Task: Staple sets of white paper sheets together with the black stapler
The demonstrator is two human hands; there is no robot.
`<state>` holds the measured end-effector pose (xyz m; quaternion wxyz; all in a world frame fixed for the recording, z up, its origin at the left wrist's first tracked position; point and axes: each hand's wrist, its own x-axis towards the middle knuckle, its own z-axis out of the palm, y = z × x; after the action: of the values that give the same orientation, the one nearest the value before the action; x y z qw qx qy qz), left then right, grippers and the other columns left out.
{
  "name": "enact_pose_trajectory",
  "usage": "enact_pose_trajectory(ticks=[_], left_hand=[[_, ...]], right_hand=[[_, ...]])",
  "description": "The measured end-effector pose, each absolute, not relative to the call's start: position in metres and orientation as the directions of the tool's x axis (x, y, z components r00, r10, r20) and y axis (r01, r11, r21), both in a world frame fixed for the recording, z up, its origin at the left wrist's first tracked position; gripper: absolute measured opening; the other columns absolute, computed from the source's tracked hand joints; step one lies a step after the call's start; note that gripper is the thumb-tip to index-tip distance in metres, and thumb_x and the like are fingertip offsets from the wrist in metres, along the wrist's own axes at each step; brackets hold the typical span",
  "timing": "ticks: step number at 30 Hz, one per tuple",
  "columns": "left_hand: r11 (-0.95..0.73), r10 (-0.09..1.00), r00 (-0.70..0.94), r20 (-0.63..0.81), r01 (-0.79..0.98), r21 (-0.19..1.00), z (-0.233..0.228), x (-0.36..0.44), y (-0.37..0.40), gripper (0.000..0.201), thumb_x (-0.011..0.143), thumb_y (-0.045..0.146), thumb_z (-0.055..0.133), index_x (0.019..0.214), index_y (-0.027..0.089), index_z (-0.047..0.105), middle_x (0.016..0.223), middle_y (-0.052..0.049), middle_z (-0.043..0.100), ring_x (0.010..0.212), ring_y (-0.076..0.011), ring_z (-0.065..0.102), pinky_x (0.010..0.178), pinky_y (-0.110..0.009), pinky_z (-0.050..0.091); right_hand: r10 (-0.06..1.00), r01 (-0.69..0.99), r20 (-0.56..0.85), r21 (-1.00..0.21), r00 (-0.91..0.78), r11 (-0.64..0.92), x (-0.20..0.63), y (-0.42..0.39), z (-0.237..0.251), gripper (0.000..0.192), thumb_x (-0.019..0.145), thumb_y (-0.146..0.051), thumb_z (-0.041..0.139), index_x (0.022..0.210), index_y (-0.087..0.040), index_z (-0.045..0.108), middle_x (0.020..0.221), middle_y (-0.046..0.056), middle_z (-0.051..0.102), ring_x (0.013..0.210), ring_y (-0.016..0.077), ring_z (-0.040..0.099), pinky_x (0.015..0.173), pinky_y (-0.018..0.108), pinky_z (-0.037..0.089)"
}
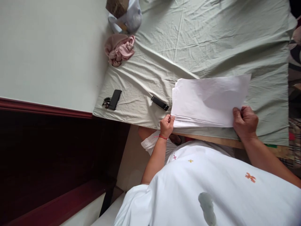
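A loose stack of white paper sheets (pixel 209 100) is held between my two hands, over the near edge of the cloth-covered table. My left hand (pixel 167 125) pinches the stack's lower left corner, where several sheet edges fan out unevenly. At the lower right corner my right hand (pixel 246 123) grips the paper, thumb on top and fingers curled. Some printing shows on a lower sheet near the left; the top sheet looks blank. Just left of the papers lies a black stapler (pixel 160 103) on the cloth.
A black phone-like case (pixel 115 99) with keys beside it lies near the table's left corner. Farther back are a crumpled pink cloth (pixel 119 50) and a plastic bag (pixel 131 18) next to a brown box (pixel 117 8). The pale green tablecloth (pixel 211 40) is wrinkled. A wall borders the left.
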<state>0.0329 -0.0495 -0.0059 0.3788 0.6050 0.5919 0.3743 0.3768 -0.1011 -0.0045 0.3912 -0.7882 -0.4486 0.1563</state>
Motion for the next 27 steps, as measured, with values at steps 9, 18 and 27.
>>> enact_pose_trajectory(ticks=[9,18,27], left_hand=[[0.002,1.000,0.000,-0.002,0.407,0.914,0.002,0.035,-0.047,0.060,0.091,0.074,0.057,0.067,0.019,0.054,0.057,0.005,0.040,0.057,-0.0101,0.035,0.056,-0.026,0.030],[0.106,0.988,0.088,-0.128,0.225,0.969,-0.007,0.031,-0.050,0.042,0.083,0.057,0.075,0.092,0.017,0.067,0.065,0.004,0.057,0.058,-0.0099,0.047,0.060,-0.023,0.037],[0.068,0.995,0.047,-0.083,0.270,0.961,-0.001,0.033,-0.050,0.046,0.086,0.063,0.071,0.083,0.018,0.063,0.064,0.003,0.055,0.058,-0.0100,0.045,0.059,-0.024,0.037]], right_hand=[[0.825,0.577,0.106,-0.764,0.555,-0.290,0.377,-0.101,-0.004,0.026,0.087,-0.049,0.054,0.083,-0.024,0.055,0.063,-0.002,0.054,0.059,0.0166,0.048,0.062,0.031,0.036],[0.828,0.585,0.114,-0.759,0.549,-0.284,0.376,-0.100,-0.003,0.025,0.087,-0.049,0.053,0.083,-0.025,0.054,0.062,-0.001,0.055,0.058,0.0176,0.049,0.062,0.032,0.036],[0.830,0.590,0.121,-0.758,0.545,-0.277,0.377,-0.100,-0.003,0.031,0.087,-0.055,0.055,0.082,-0.024,0.053,0.064,-0.001,0.055,0.060,0.0174,0.050,0.063,0.032,0.038]])
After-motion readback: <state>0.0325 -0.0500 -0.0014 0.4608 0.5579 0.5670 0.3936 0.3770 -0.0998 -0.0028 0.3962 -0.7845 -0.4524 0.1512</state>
